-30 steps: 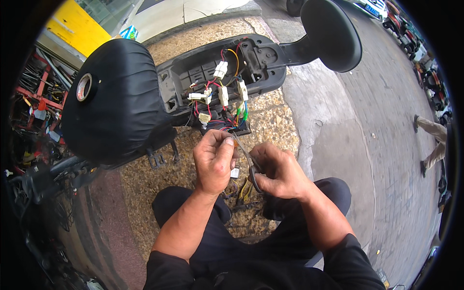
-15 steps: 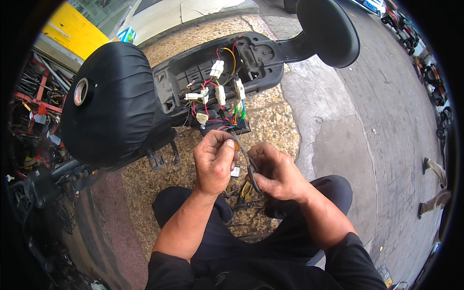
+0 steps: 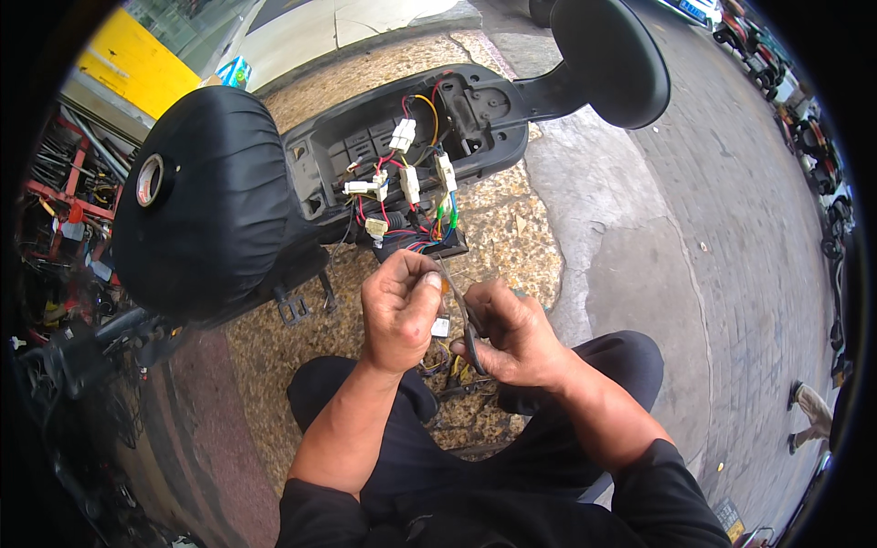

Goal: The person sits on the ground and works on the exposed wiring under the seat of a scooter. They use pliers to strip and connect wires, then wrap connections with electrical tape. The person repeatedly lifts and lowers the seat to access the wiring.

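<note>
My right hand (image 3: 516,333) is closed round the dark handles of a pair of scissors (image 3: 471,340). Their narrow blades point up and away, toward the fingertips of my left hand (image 3: 402,310). That hand is closed in a pinch; its fingers hide what they hold. A small orange piece shows beside its thumb. Just beyond both hands, coloured wires (image 3: 422,243) come out of a dark box (image 3: 454,245). They run to several white plug connectors (image 3: 410,185), which lie over the open black frame tray (image 3: 356,142) of a small vehicle.
A black padded seat (image 3: 219,201) stands at the left with a tape roll (image 3: 150,180) on it. Another black pad (image 3: 617,64) rises at the far right. Loose wires and parts (image 3: 452,370) lie between my knees. A person's legs (image 3: 811,416) show at the right edge.
The scissors have turned slightly more upright, and my right hand has shifted a little left. My left hand keeps its pinch. The whole view has moved slightly, and the passer-by's legs have shifted.
</note>
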A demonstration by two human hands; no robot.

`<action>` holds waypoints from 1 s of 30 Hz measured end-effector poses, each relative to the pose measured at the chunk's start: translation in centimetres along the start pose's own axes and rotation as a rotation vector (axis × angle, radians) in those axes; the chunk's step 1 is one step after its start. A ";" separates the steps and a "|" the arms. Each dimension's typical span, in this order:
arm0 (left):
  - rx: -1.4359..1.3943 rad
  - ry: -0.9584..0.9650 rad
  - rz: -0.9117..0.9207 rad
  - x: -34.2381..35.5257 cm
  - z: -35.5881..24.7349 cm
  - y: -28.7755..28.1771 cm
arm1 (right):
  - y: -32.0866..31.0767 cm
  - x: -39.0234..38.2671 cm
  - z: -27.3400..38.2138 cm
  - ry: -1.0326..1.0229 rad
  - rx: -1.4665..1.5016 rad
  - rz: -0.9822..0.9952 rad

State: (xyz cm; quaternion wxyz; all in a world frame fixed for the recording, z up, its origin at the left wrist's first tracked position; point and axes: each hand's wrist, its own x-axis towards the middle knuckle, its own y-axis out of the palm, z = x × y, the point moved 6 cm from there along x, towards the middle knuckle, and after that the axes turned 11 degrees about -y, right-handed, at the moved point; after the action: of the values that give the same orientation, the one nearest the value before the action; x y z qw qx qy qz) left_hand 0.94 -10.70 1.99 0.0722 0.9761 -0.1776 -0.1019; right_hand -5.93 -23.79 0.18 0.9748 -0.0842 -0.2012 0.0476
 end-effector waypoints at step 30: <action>-0.028 -0.094 -0.027 1.1 0.6 0.0 | 2.8 -2.7 -4.2 0.239 -0.603 0.490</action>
State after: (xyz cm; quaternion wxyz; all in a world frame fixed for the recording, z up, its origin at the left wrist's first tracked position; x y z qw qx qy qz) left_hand 1.79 -11.13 1.22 0.0758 0.9715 -0.1661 -0.1511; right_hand -6.87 -22.04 -5.21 0.8828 -0.4165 -0.0655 0.2070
